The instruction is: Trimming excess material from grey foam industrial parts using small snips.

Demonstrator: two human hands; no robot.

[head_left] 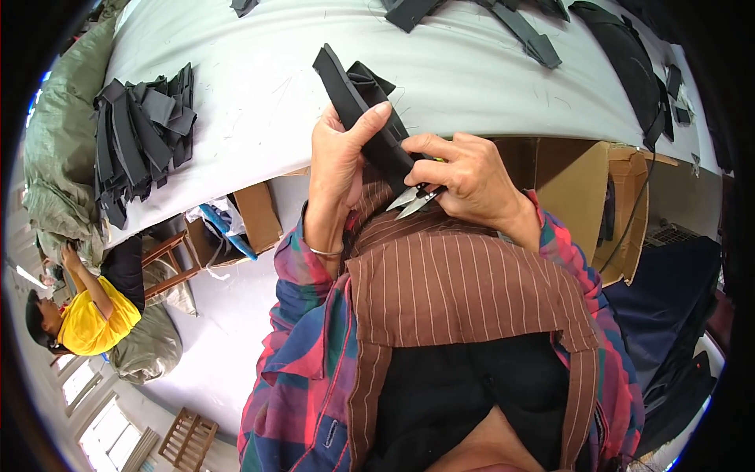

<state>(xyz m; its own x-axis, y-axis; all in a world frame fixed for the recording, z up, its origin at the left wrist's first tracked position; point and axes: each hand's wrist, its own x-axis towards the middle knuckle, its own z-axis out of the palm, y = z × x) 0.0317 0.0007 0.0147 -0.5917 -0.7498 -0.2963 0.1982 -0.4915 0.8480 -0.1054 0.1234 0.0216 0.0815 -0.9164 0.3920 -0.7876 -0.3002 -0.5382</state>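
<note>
My left hand (338, 153) is closed around a folded black fabric strip (340, 82), its thumb pressed on the near face. The strip is tilted, with its upper end over the edge of the white-covered table. A second black flap sticks out behind it. In my right hand (476, 173) is a pair of thread snips (409, 203), tucked in the palm with the silver blades pointing down and to the left. The thumb and index finger of that hand touch the lower end of the strip. Both hands are above my brown striped apron (464, 291).
A pile of black fabric strips (145, 130) hangs over the table's (236, 94) left edge. More black pieces (519, 35) lie at the far side, with a black bag-like item (617, 55) at right. Cardboard boxes (570, 177) stand below. A person in yellow (102, 315) sits at left.
</note>
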